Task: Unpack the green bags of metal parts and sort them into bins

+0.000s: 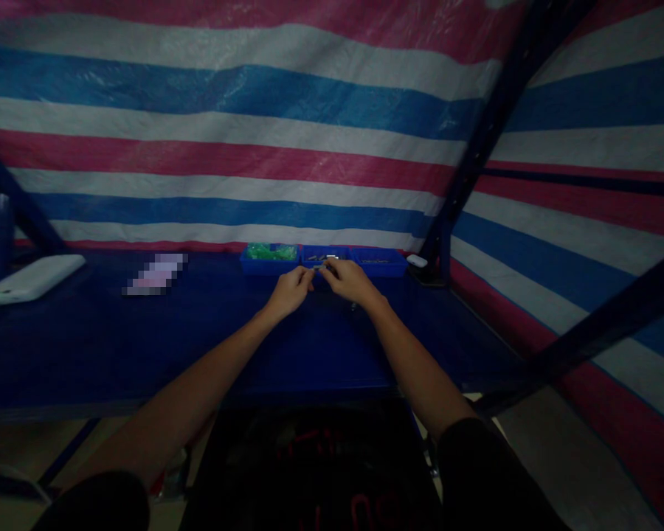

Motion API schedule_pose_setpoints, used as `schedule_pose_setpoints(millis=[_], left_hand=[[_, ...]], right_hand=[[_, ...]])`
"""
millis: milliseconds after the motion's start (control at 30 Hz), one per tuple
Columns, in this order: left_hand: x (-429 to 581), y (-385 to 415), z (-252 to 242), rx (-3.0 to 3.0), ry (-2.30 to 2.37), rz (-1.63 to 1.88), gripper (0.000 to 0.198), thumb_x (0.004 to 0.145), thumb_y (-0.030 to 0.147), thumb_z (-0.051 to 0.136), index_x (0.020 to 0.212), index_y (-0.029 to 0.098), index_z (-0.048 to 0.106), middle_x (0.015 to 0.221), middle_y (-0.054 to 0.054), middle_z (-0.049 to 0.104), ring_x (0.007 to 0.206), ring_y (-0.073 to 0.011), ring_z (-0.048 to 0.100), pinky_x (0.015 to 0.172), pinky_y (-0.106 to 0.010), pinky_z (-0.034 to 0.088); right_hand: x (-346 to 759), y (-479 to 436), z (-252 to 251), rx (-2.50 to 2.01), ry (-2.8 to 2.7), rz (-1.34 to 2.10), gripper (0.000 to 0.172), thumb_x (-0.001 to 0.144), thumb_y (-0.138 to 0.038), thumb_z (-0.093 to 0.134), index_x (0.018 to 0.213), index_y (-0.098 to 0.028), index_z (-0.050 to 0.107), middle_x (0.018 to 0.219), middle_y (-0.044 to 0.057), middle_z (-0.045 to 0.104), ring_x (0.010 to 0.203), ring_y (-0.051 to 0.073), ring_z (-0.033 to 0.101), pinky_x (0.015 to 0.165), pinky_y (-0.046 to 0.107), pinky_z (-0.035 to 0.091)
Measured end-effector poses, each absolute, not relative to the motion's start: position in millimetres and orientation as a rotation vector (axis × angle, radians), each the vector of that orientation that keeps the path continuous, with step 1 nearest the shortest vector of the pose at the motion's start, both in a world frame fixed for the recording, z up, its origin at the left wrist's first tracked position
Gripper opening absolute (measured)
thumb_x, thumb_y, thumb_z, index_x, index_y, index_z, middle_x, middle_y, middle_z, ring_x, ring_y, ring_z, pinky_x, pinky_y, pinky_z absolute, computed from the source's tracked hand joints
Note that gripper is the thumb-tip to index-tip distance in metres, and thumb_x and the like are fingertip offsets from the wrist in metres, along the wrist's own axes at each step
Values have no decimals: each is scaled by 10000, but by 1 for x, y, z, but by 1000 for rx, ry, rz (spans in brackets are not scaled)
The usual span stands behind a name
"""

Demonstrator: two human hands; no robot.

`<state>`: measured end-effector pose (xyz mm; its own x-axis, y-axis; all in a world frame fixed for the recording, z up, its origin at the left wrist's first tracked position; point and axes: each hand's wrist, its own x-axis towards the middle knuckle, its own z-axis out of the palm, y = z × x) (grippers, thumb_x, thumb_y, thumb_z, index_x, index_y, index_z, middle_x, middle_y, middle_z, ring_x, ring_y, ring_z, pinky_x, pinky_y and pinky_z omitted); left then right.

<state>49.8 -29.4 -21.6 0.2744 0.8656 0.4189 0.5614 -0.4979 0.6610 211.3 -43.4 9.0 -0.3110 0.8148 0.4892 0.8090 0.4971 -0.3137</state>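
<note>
My left hand (291, 290) and my right hand (350, 280) meet over the far part of the blue table, fingertips nearly together. Between them is a small metallic piece (317, 268), too small and dark to name. Both hands are closed in a pinch on it. Just behind stands a blue bin (310, 250) with small metal parts. To its left, another blue bin (247, 267) contains green plastic pieces (271, 251). A third blue bin (400, 266) on the right holds thin, dark metal pieces (375, 260). Near my right wrist a tiny shiny item (353, 305) lies on the table.
A white box-like device (33, 279) lies at the table's left, with a blurred pinkish sheet (156, 275) nearby. By the right post (445, 243) sits a small white object (417, 261). Striped plastic sheeting (226, 162) hangs behind and to the right of the blue table (116, 346).
</note>
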Motion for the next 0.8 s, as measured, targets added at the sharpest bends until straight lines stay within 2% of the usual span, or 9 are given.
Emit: schedule_pose_setpoints(millis=[133, 200, 300, 400, 500, 667, 800], left_hand=[[65, -42, -20, 2405, 1267, 900, 417, 820, 488, 380, 968, 151, 574, 751, -53, 641, 711, -182, 574, 642, -283, 418], [79, -46, -20, 2606, 1240, 805, 471, 773, 557, 419, 952, 156, 589, 834, -81, 640, 825, -231, 557, 712, -338, 410], [104, -50, -22, 2816, 1195, 659, 512, 712, 615, 461, 901, 161, 606, 924, -113, 620, 932, -297, 510, 774, -427, 383], [120, -49, -27, 2905, 1119, 544, 364, 762, 480, 479, 885, 162, 607, 922, -114, 609, 942, -299, 500, 777, -452, 383], [117, -42, -33, 2901, 1079, 571, 244, 807, 337, 450, 885, 163, 602, 939, -105, 610, 946, -279, 505, 786, -444, 391], [85, -16, -31, 2597, 1056, 756, 232, 830, 234, 405, 886, 140, 609, 931, -94, 637, 891, -222, 557, 828, -350, 405], [68, 3, -25, 2170, 1109, 1066, 218, 805, 171, 396, 815, 129, 610, 848, -67, 647, 840, -202, 583, 791, -305, 423]], right_hand=[[220, -53, 29, -1260, -1676, -238, 344, 906, -337, 250, 1095, -175, 488, 853, 58, 593, 741, 146, 539, 689, 252, 381], [223, -50, 37, -1263, -1528, -320, 381, 914, -336, 200, 1142, -175, 459, 878, 72, 587, 760, 152, 543, 714, 267, 384], [226, -33, 38, -1359, -1515, -351, 376, 902, -369, 249, 1146, -179, 464, 855, 75, 596, 770, 172, 552, 718, 280, 386], [231, -13, 23, -1561, -1635, -260, 372, 848, -410, 389, 1110, -170, 499, 814, 76, 617, 758, 198, 566, 674, 278, 392], [238, -5, 1, -1644, -1806, -102, 312, 829, -394, 430, 1002, -176, 572, 762, 63, 628, 719, 186, 573, 640, 261, 390], [228, -16, -16, -1388, -2011, 165, 335, 856, -414, 378, 913, -186, 617, 733, 17, 630, 667, 128, 559, 624, 224, 391], [210, -21, -12, -1117, -2047, 163, 283, 837, -370, 438, 980, -184, 596, 844, 25, 632, 716, 120, 553, 683, 233, 407]])
